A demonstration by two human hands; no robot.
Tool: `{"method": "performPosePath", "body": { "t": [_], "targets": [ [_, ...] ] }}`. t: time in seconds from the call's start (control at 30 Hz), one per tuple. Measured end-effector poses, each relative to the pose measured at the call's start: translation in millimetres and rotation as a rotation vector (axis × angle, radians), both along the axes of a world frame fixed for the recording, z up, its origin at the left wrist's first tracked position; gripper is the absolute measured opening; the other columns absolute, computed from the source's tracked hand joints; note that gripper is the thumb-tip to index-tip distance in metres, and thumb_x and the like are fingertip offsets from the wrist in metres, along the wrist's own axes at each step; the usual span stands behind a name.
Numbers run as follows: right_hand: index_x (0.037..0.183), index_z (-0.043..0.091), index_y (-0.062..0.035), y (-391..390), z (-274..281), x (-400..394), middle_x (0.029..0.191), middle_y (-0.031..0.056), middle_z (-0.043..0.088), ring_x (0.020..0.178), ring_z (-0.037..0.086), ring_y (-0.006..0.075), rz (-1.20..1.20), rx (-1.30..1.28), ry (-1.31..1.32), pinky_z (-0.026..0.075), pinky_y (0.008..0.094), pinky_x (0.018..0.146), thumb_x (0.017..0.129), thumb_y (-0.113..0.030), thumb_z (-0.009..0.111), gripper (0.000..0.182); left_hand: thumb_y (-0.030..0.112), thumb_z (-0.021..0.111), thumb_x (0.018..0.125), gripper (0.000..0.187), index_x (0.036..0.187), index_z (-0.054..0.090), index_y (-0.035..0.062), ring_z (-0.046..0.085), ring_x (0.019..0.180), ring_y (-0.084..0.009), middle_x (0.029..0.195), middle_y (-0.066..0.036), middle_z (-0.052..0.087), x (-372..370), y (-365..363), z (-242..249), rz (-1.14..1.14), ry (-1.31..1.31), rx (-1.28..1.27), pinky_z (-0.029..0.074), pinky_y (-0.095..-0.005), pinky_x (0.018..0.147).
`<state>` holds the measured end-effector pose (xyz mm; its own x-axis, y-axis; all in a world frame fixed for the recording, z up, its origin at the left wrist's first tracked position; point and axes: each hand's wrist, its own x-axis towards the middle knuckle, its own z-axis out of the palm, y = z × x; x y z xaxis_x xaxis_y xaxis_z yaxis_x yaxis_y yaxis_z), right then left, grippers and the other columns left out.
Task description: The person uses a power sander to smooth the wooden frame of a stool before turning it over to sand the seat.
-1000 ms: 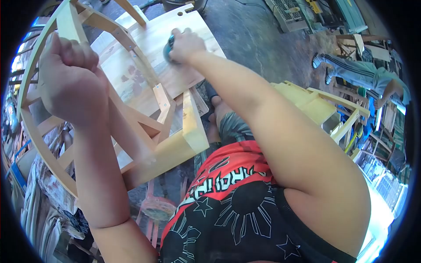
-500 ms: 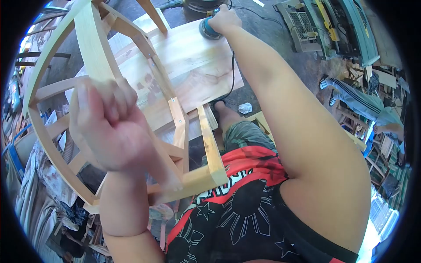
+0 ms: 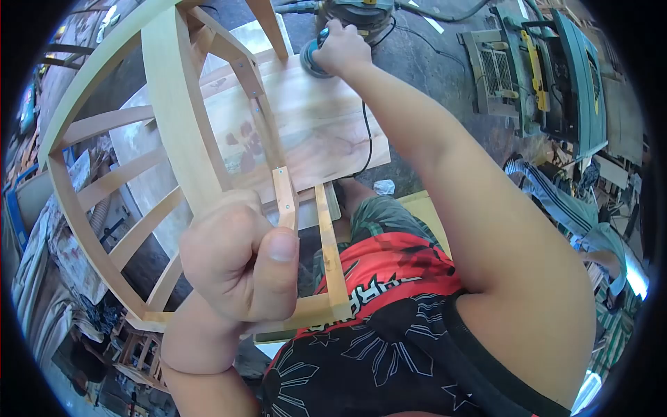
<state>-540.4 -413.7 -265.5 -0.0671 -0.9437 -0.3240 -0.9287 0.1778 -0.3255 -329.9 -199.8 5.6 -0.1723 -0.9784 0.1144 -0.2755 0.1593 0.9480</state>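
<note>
My left hand (image 3: pixel 240 257) is closed in front of a pale wooden chair frame (image 3: pixel 182 104), its fingers wrapped at the lower end of the wide slat. The frame has a curved outer rail and several thin cross slats. My right hand (image 3: pixel 345 48) grips the top of a teal electric sander (image 3: pixel 313 61), which rests at the far edge of a wooden panel (image 3: pixel 313 118). The sander's pad is mostly hidden. A black cord (image 3: pixel 368 132) trails from it across the panel toward my legs.
Beyond the panel a round machine (image 3: pixel 361 17) stands on the floor with hoses. Metal-framed equipment (image 3: pixel 535 76) lies at the upper right. Another person's striped trousers (image 3: pixel 556 191) show at the right. Cloths (image 3: pixel 52 264) and wood pieces crowd the left.
My left hand has moved down and right and closed at the slat. My right hand and the sander have shifted slightly left in view; the camera view has also shifted.
</note>
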Motion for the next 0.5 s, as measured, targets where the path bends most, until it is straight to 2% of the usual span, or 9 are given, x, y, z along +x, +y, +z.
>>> {"method": "performPosePath", "body": {
  "t": [0.17,0.27,0.37,0.5],
  "targets": [
    [0.153,0.054,-0.0102,-0.3,-2.4,-14.4,0.144,0.0286,0.062,0.134,0.066,0.0478,0.134,-0.012,0.015,0.056,0.0537,0.112,0.093,-0.04,0.07,0.069,0.007,0.078,0.088,0.036,0.066,0.05,0.0112,0.041,0.05,-0.0209,0.058,-0.003,0.043,-5.1,-4.3,4.2,-0.023,-0.069,-0.014,0.032,-0.0374,0.049],
    [0.154,0.054,-0.012,-23.3,-27.3,-50.1,0.148,0.0287,0.061,0.136,0.066,0.0463,-0.025,0.014,0.077,0.055,0.0518,0.114,0.094,-0.045,0.069,0.071,0.006,0.08,0.086,0.038,0.064,0.049,0.0124,0.042,0.049,-0.0219,0.057,-0.003,0.044,-5.4,-8.2,8.2,-0.056,-0.142,-0.006,0.032,-0.037,0.049],
    [0.156,0.052,-0.0116,-23.5,-25.2,-79.8,0.148,0.0293,0.061,0.136,0.066,0.0474,-0.137,-0.001,0.078,0.055,0.0515,0.113,0.092,-0.046,0.071,0.075,0.006,0.08,0.085,0.039,0.063,0.048,0.0131,0.043,0.047,-0.0228,0.057,-0.004,0.044,-9.4,-10.5,7.1,-0.066,-0.136,-0.046,0.034,-0.0374,0.049],
    [0.155,0.052,-0.012,1.0,-21.0,-76.3,0.145,0.0294,0.062,0.133,0.068,0.0467,-0.203,0.025,0.103,0.056,0.0516,0.112,0.09,-0.045,0.073,0.076,0.005,0.08,0.083,0.04,0.062,0.047,0.0128,0.045,0.046,-0.0234,0.056,-0.004,0.044,-11.7,-11.1,4.9,-0.064,-0.217,-0.125,0.035,-0.038,0.048]
  ]
}}
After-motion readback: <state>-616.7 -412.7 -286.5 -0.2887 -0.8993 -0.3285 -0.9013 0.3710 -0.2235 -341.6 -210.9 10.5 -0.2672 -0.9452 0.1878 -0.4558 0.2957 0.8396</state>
